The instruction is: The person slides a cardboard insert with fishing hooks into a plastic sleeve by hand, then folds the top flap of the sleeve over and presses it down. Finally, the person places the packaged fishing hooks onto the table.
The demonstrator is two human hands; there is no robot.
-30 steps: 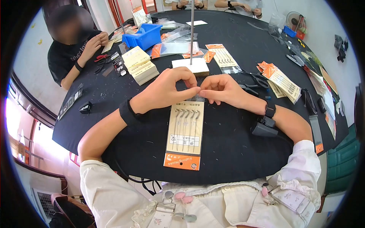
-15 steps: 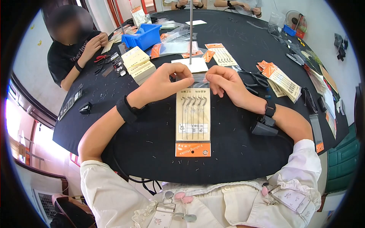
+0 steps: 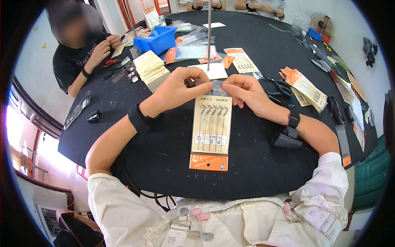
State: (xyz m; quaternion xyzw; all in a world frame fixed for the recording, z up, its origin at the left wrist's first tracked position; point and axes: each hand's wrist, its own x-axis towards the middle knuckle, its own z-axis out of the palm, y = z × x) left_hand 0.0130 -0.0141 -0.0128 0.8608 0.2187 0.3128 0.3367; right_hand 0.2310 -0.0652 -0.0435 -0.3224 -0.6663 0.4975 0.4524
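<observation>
A beige fish-hook card (image 3: 210, 131) with an orange bottom strip lies on the round black table (image 3: 255, 160) in front of me, inside a clear plastic sleeve. Several hooks are fixed in a row near its top. My left hand (image 3: 177, 91) pinches the sleeve's far end from the left. My right hand (image 3: 242, 92) pinches the same end from the right. The fingertips of both hands almost meet over the clear flap.
Stacks of cards (image 3: 151, 71) and a blue bin (image 3: 158, 38) lie beyond my left hand. A thin metal rod (image 3: 209, 35) stands on a white block. Scissors (image 3: 279, 87) and packed cards (image 3: 306, 88) lie to the right. Another person (image 3: 80, 49) works at the far left.
The card slid away from me, then turned slightly, and both hands moved with its far end, from close to my body towards the white block.
</observation>
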